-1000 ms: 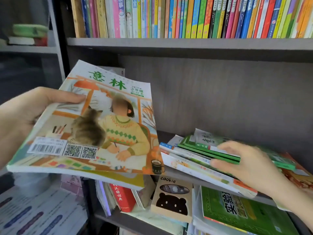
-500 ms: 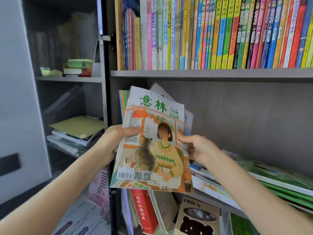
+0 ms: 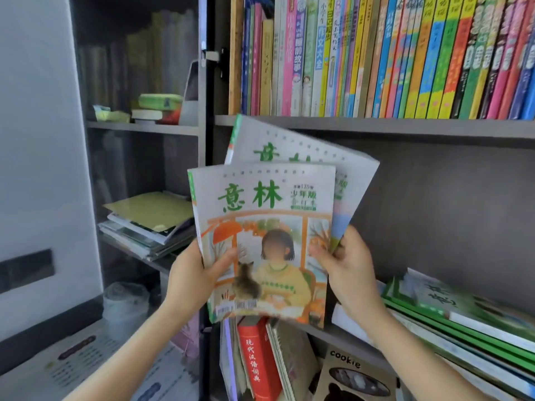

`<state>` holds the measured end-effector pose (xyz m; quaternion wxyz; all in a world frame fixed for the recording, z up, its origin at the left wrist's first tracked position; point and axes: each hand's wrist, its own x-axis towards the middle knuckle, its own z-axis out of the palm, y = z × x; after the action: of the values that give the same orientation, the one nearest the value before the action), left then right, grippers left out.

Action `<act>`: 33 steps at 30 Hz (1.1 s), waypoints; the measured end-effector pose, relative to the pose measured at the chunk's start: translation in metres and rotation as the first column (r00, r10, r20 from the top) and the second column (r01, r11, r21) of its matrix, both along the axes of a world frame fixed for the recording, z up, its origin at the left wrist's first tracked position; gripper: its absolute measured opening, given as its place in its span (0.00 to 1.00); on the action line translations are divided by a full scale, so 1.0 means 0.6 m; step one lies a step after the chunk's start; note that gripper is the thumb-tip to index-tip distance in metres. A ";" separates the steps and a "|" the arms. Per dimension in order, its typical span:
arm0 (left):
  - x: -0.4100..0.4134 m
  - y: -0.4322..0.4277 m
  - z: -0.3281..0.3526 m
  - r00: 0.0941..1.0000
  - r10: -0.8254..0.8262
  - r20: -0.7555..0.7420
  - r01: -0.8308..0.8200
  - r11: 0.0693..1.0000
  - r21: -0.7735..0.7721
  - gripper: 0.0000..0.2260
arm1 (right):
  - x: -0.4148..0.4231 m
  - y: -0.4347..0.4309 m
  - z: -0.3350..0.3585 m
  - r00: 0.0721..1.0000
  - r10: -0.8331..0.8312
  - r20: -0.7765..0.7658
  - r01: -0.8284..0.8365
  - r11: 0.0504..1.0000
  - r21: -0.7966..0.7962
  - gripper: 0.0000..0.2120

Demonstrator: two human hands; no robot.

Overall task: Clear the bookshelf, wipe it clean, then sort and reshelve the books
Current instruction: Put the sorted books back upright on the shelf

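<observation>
I hold both hands up in front of the left end of the dark grey middle shelf compartment (image 3: 448,215). Between them is the front magazine (image 3: 266,227): thin paper, pale cover w/ green title and a drawing of a child in a yellow sweater beside a cat. The left hand (image 3: 192,282) grasps its left edge, thumb lying on the cover. The right hand (image 3: 347,273) grasps the right edge, thumb on the front and the other fingers behind. The rear magazine (image 3: 292,143), same pale cover and green title, is fanned out behind the front one and tilted to the right. Its lower corner goes into the right hand, so I think that hand holds both.

The relation that matters: both mags stand nearly upright, long axis vertical, spines on the left. The open part of the compartment is straight ahead, behind them. The flat pile of green-edged books (image 3: 463,316) lies low on the right, just beside the right forearm, so the right hand is nearer to it.

My guess is that this is the sorting step: square the two mags first, then set them in as a pair. I cannot tell if the board was wiped.
</observation>
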<state>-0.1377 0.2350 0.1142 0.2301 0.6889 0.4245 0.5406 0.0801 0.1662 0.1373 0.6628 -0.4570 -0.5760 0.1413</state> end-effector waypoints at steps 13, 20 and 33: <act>0.074 0.049 0.013 0.964 -0.148 0.219 0.152 0.988 -0.001 0.18 | 0.082 0.091 0.043 0.990 0.056 0.131 -0.039 0.990 -0.133 0.16; 0.126 0.036 0.076 0.924 -0.260 0.281 0.240 0.965 0.104 0.17 | 0.119 0.110 0.012 1.000 0.030 -0.002 -0.029 0.932 -0.360 0.13; 0.086 0.073 -0.043 0.840 0.170 -0.516 -0.202 0.979 -0.006 0.19 | 0.114 0.148 -0.001 0.990 0.085 0.111 -0.015 0.854 -0.520 0.19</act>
<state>-0.0863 0.2785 0.0886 0.0760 0.7561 0.5513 0.3444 0.1488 0.2553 0.1365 0.4727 -0.6114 -0.5705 0.2780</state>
